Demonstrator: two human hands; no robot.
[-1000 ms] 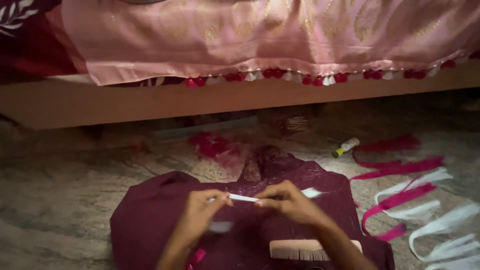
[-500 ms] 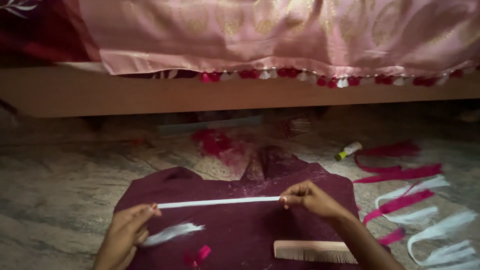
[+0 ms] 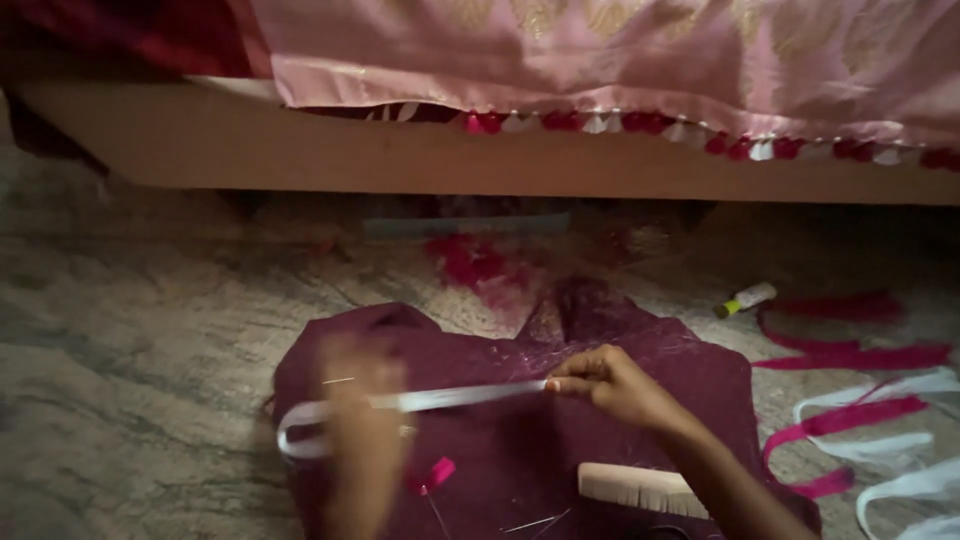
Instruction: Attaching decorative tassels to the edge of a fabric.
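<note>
A white thread strip (image 3: pixel 455 397) stretches across a maroon cloth (image 3: pixel 640 345) spread on the floor. My right hand (image 3: pixel 605 382) pinches its right end. My left hand (image 3: pixel 362 415) is blurred with motion and holds the strip near its left part, where the strip curls into a loop (image 3: pixel 298 438). A wooden comb (image 3: pixel 640 489) lies on the cloth under my right forearm. A small pink tuft (image 3: pixel 433 473) lies on the cloth beside my left wrist.
Pink strips (image 3: pixel 850 357) and white strips (image 3: pixel 905 482) lie on the stone floor at right, with a small white tube (image 3: pixel 744 298) beyond them. A wooden bed frame (image 3: pixel 480 160) draped with a pink tasselled cloth (image 3: pixel 620 60) spans the back. Pink fluff (image 3: pixel 470 262) lies under it.
My left hand has moved in toward the right along the strip, so the strip's left end now curls in a loop. The view has shifted left.
</note>
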